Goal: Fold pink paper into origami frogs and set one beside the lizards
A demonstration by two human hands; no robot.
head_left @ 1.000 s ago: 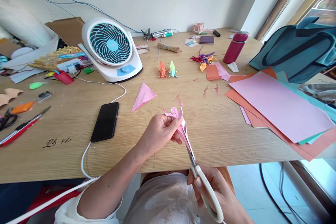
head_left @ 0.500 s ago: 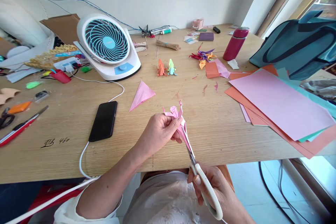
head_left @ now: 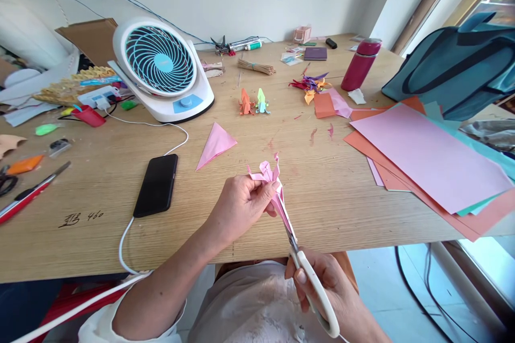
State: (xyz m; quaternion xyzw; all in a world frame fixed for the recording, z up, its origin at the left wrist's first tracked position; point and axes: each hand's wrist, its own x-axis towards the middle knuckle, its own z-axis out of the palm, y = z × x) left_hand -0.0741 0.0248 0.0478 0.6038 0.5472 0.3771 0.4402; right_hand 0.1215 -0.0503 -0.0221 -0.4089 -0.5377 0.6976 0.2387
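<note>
Between the thumb and fingers of my left hand [head_left: 245, 204] is a pink folded paper figure [head_left: 266, 172] with thin curled limbs at its top. My right hand [head_left: 322, 284] grips white-handled scissors [head_left: 316, 286], whose blades point up and lie along the lower pink strip of the figure, close to my left fingertips. Part of the figure is hidden by my left thumb. On the table beyond lie a pink folded paper triangle [head_left: 216, 146] and two small standing origami figures, one orange [head_left: 245, 103] and one green [head_left: 262, 102].
A white fan [head_left: 164, 69] stands at the back left, a black phone [head_left: 156, 185] with its cable in front. Coloured paper sheets [head_left: 430, 155] are stacked at the right, near a dark red bottle [head_left: 361, 65] and a teal bag [head_left: 450, 72]. A red-handled knife [head_left: 30, 195] lies far left.
The camera view has shifted very slightly. Both hands, the paper figure and the scissors keep nearly the same position.
</note>
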